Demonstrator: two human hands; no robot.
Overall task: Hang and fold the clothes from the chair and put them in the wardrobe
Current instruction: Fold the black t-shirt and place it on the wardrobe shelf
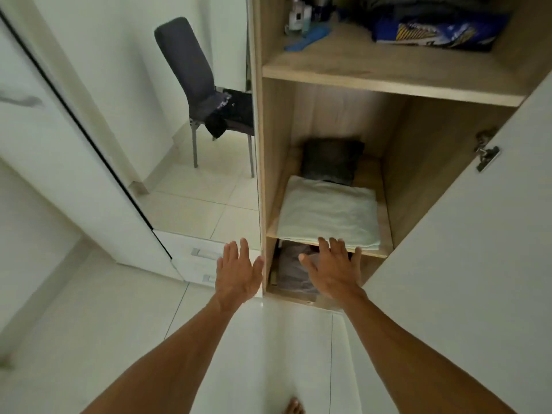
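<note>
Left hand (239,271) and right hand (333,268), fingers (324,248) spread and empty, face the wardrobe (442,162); the clothes (237,110) on the chair (182,55) lie leftward, nearer the left hand.

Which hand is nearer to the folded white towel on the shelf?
Right. The right hand reaches the front edge of the towel; the left hand is further left, before the wardrobe's side panel.
</note>
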